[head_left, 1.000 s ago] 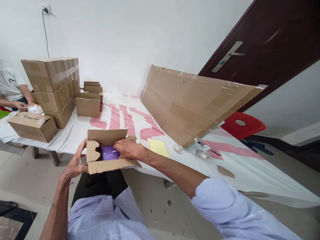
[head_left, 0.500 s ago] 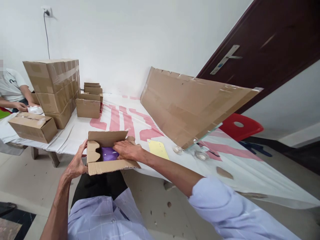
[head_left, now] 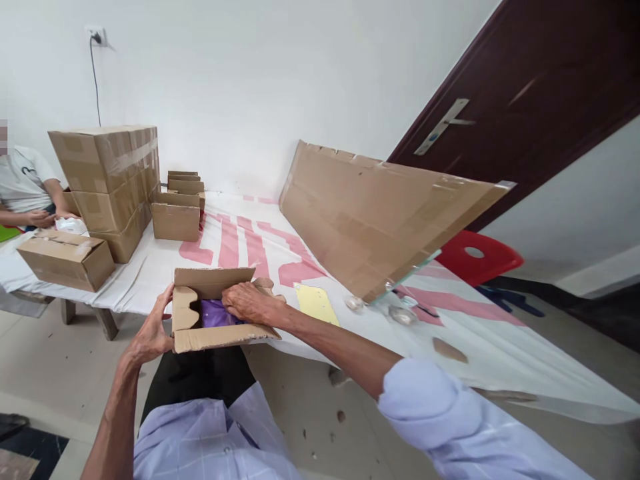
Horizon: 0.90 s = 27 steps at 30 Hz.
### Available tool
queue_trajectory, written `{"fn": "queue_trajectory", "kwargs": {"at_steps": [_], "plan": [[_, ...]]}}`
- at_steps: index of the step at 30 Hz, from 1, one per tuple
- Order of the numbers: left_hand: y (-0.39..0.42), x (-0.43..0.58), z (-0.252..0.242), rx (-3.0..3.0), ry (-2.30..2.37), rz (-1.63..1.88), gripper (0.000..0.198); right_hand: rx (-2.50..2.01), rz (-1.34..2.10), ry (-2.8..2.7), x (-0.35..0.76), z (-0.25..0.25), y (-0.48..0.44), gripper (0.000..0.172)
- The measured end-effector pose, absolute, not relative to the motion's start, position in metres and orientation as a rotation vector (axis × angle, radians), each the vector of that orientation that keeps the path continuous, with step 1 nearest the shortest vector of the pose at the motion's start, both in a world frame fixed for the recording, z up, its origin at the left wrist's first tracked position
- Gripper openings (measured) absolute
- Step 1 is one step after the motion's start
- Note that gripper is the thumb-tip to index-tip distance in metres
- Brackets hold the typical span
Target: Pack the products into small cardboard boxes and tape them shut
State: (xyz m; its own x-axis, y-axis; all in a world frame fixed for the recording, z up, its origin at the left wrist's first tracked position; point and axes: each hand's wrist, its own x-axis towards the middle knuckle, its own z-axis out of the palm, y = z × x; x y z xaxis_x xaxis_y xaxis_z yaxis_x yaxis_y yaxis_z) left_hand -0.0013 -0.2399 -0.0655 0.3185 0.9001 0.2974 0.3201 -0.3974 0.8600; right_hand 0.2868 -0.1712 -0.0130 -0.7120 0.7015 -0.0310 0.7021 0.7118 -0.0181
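An open cardboard box (head_left: pixel 215 339) sits at the near edge of the cloth-covered table, its flaps raised. Inside lies a shiny purple packet (head_left: pixel 214 315), partly covered by my fingers. My left hand (head_left: pixel 153 330) grips the box's left end, thumb near the lower corner and fingers along the outer wall. From the right, my right hand (head_left: pixel 253 303) reaches into the box with bent fingers against the purple packet. Its fingertips are hidden within the box. A yellow card (head_left: pixel 317 303) lies on the cloth just right of the box.
Taped cartons (head_left: pixel 103 180) stand stacked at the left, with a single closed carton (head_left: pixel 67 257) before them. Several open boxes (head_left: pixel 176 220) line up behind. A large cardboard sheet (head_left: pixel 380 213) leans at right, near clear tape rolls (head_left: pixel 403 315). A co-worker (head_left: pixel 30 183) sits far left.
My right hand has shifted slightly left over the purple packet, and its fingers look more bent. The packet's surface appears more creased. My left hand keeps its place on the box.
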Motion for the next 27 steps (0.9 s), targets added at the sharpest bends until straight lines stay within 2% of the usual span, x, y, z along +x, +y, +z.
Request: {"fn": "queue_trajectory", "kwargs": {"at_steps": [7, 19, 24, 27], "plan": [[-0.230, -0.005, -0.067, 1.846, 1.061, 1.057, 0.130, 1.299, -0.018, 2.944, 0.294, 0.027, -0.168, 0.021], [-0.184, -0.011, -0.061, 1.822, 1.080, 1.065, 0.129, 1.564, -0.339, 3.392, 0.314, 0.112, -0.168, 0.015], [-0.149, -0.018, -0.053, 1.827, 1.230, 1.122, 0.128, 1.616, -0.317, 3.513, 0.320, 0.144, -0.188, 0.012], [-0.163, -0.024, -0.040, 1.935, 1.423, 1.246, 0.122, 1.612, -0.341, 3.525, 0.320, 0.150, -0.205, 0.013]]}}
